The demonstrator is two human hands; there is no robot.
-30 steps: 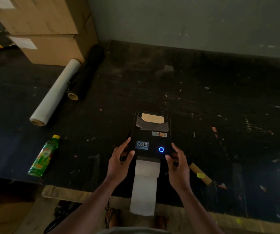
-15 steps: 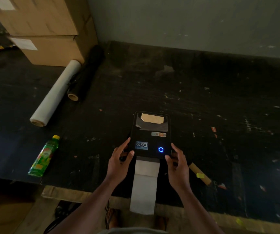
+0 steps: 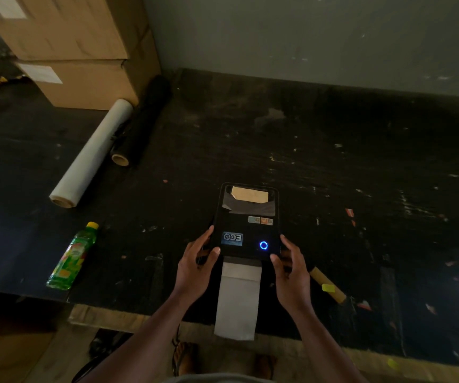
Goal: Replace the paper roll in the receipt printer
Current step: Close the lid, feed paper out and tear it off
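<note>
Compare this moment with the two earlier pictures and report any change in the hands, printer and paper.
Nothing visibly changed. The left hand and right hand rest on the near corners of the receipt printer as before, the paper strip hangs out over the table edge at the same length, and the blue ring light stays lit.

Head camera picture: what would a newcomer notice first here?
First the black receipt printer near the table's front edge, its blue ring light glowing, with the left hand and right hand at its sides. Next the white paper strip hanging from it over the table edge. Then the green bottle lying at the left.
</note>
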